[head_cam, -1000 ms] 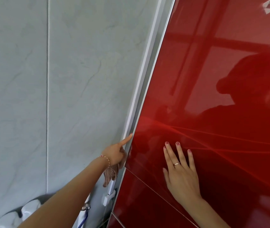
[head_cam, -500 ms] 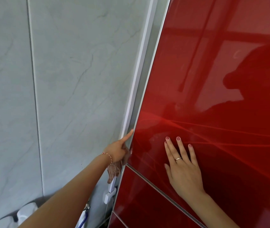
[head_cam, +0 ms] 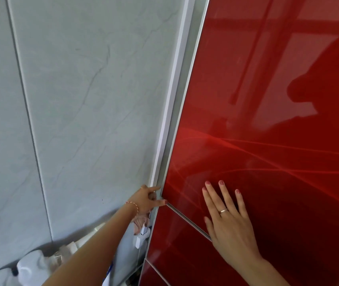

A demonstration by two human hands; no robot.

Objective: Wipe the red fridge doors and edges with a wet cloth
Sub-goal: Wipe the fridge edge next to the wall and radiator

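The left hand pinches a pinkish cloth against the fridge's silver side edge, at the seam between upper and lower doors; the cloth hangs below the wrist. The right hand lies flat, fingers spread, on the red upper door. I judge the edge wiping midway, with the stretch above still to do.

Only a narrow slot runs between the grey marbled wall panel and the glossy red fridge door; white plastic bottles crowd its bottom.
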